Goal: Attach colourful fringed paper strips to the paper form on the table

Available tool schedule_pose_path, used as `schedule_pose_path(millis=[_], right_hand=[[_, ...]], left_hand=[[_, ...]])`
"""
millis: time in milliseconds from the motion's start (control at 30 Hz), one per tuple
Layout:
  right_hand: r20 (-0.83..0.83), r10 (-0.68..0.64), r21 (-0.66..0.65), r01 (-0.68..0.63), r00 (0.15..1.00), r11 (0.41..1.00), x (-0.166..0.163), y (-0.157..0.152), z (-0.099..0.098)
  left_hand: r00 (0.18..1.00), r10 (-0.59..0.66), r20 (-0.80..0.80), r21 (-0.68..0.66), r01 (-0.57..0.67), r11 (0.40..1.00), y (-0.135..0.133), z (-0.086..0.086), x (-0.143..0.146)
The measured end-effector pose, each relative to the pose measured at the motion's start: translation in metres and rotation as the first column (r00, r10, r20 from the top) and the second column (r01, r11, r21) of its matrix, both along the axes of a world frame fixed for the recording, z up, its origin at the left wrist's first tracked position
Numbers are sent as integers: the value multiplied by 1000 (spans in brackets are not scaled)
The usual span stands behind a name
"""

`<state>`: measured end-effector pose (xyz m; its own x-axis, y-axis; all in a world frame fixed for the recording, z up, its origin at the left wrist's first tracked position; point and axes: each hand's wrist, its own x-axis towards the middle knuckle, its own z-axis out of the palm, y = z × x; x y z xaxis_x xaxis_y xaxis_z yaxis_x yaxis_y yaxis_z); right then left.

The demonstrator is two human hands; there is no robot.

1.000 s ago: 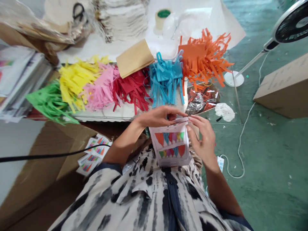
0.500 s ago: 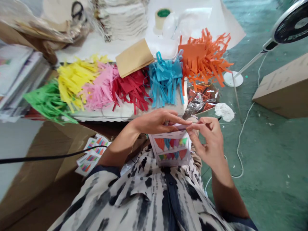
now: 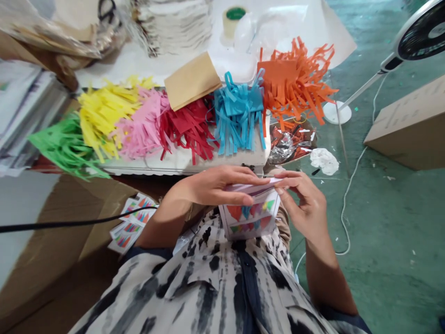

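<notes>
Both hands dropped lower since earlier, card tilted flatter; tabletop [image 3: 181, 162] beyond; left hand [image 3: 215, 185] lies over card [image 3: 252, 215] top edge, fingers closed on it; right hand [image 3: 306, 206] pinches right corner; card's long axis runs toward the lap.

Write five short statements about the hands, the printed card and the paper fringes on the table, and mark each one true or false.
1. Both hands hold the printed card at its top edge. True: the left hand lies over it and the right hand pinches it from the side.
2. The blue fringe lies between the red fringe and the orange fringe. True.
3. The green fringe lies next to the orange one. False: it is at the far left, beside the yellow fringe.
4. The tape roll sits on the floor. False: it stands on the table.
5. More printed cards lie low on the left. True.
</notes>
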<state>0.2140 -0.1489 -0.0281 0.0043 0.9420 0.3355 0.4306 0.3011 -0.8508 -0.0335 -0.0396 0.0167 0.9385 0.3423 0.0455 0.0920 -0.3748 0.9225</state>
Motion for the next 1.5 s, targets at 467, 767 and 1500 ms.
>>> schedule_pose_path(millis=[467,767,1500], right_hand=[[-111,-41,-26,39,993,999,6,-5,-18],[-275,-109,-88,88,955,992,4,-4,-13],[240,707,-552,-505,665,663,77,49,81]], left_hand=[[938,343,54,-114,-336,935,-28,-37,-11],[952,272,143,-63,-266,962,-18,-45,-8],[989,-33,145,-196,61,979,-2,-26,40]])
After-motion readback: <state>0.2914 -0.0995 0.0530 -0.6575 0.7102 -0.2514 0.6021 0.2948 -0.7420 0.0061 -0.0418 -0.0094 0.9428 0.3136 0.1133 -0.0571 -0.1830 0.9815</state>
